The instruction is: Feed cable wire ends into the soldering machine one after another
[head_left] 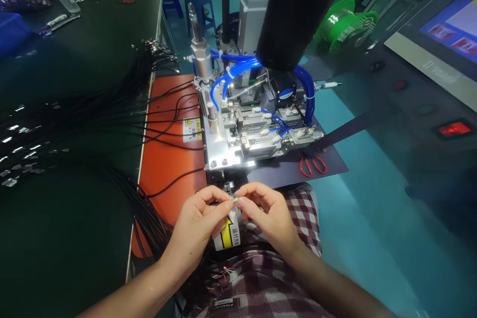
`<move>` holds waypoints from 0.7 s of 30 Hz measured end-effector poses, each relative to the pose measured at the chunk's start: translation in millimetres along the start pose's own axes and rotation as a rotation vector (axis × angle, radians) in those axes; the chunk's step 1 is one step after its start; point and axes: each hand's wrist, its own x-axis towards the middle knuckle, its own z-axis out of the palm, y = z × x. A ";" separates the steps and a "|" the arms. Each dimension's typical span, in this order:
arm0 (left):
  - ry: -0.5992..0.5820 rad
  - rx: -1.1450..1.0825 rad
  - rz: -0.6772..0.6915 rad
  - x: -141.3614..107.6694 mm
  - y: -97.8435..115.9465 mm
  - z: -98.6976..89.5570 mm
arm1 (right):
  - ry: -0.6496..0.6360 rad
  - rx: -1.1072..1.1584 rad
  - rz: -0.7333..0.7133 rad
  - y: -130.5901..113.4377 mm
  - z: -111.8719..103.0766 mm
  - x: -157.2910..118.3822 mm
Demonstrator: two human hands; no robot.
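Note:
Just in front of the machine's near edge, my left hand (199, 218) and my right hand (272, 218) meet fingertip to fingertip. Between them are thin coloured wires (235, 199), pinched by thumb and forefinger on both sides. The far ends of these wires are hidden by my fingers. Behind my hands stands a metal machine (223, 151) with blue air tubes (242, 65). Below my fingers is a white label (234, 236) with a yellow arrow. More cable ends with bare coloured wires (228, 270) lie on my lap.
Black cables (112, 89) spread over the dark table (55, 238) at left, several running across an orange mat (169, 159) to the machine. Red-handled scissors (313, 166) lie right of it. A black cylinder (294, 20) hangs above. A green wire spool (345, 27) and control panel (428, 84) stand right.

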 end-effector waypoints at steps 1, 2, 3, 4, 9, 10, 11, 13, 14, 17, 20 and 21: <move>-0.006 0.005 0.001 -0.1 -0.2 -0.4 | 0.009 -0.073 -0.042 -0.9 -0.3 -0.4; -0.013 0.012 0.002 -0.2 -0.3 -0.5 | 0.021 -0.144 -0.097 -1.8 -0.3 -0.9; -0.019 0.021 0.002 -0.5 -0.4 -0.4 | 0.034 -0.209 -0.159 -2.5 -0.2 -1.4; -0.022 0.031 0.004 -0.9 -0.4 0.0 | 0.045 -0.260 -0.217 -2.9 0.1 -1.9; 0.017 0.035 0.096 -3.8 0.1 6.1 | -0.028 -0.038 -0.032 0.1 1.9 -2.1; 0.021 0.030 0.134 -4.3 0.3 7.1 | -0.060 0.053 0.043 1.4 2.0 -1.8; 0.018 0.028 0.170 -4.5 0.5 7.6 | -0.083 0.127 0.097 2.6 1.8 -1.6; 0.003 0.038 0.221 -4.4 0.9 7.2 | -0.104 0.210 0.139 4.5 0.9 -1.3; -0.005 0.048 0.230 -4.1 1.1 6.3 | -0.108 0.230 0.141 5.2 0.2 -1.3; -0.055 0.063 0.173 -2.5 1.8 2.7 | -0.122 0.239 0.120 7.0 -2.1 -1.6; -0.117 0.051 0.080 -0.4 3.9 -0.4 | -0.148 0.212 0.129 9.1 -4.4 -0.9; -0.136 0.060 0.056 0.2 5.4 -1.2 | -0.159 0.203 0.139 9.4 -5.2 -0.1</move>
